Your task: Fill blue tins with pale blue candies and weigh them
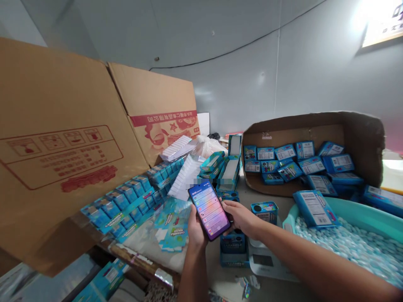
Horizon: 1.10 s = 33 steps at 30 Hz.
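Observation:
My left hand [195,228] is wrapped round a smartphone [209,209] with a lit, colourful screen, held tilted above the table. My right hand [241,216] touches the phone's right edge, fingers curled against it. Just right of the hands stands a small blue box [265,211] on a white scale [267,262]. Below the phone sits an open blue display carton [233,249]. Foil sachets [171,226] lie to the left of my left hand.
Rows of blue boxes [126,201] line the left, in front of large brown carton flaps [59,142]. A cut-open cardboard box [362,138] holds several blue boxes at the right. A teal tub [374,216] of pale blue candies fills the near right.

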### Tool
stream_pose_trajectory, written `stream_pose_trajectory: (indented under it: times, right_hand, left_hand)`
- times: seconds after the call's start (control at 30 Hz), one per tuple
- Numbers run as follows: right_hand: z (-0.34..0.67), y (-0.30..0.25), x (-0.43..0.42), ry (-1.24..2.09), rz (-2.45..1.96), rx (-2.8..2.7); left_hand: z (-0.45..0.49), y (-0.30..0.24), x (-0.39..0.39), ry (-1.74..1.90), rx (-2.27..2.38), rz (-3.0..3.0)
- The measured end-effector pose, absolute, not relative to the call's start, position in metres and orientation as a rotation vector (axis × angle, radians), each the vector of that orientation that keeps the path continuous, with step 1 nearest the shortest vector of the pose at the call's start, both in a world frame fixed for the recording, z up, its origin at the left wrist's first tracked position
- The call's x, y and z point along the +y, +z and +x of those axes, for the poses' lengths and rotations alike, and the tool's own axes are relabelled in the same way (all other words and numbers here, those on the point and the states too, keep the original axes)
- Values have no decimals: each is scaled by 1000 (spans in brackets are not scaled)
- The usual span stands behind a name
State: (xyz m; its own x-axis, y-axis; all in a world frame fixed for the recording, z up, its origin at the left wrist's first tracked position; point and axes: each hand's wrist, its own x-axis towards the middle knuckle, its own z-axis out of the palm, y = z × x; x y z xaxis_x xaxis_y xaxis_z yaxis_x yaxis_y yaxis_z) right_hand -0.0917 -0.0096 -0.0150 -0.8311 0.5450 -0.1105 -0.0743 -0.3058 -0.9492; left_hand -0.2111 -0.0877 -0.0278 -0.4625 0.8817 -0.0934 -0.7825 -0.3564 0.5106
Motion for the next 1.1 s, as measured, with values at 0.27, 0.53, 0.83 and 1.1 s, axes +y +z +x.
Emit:
stream_pose_trajectory:
  times: [0.27,0.53,0.83,1.1]
  right_hand:
    - [-92,-14,-9,2184,-621,-1551]
    - [-92,-11,-11,2182,-676,-1550]
    - [-91,-10,-12,2200,-665,-1538]
    - [-92,-12,-11,2185,-682,-1486]
  left_hand:
    - [-216,-38,-87,1932,497,392]
    - [-215,-37,-87,1969,553,365]
    - [-217,-40,-86,1942,562,485]
    - [-211,-33,-87,1896,577,605]
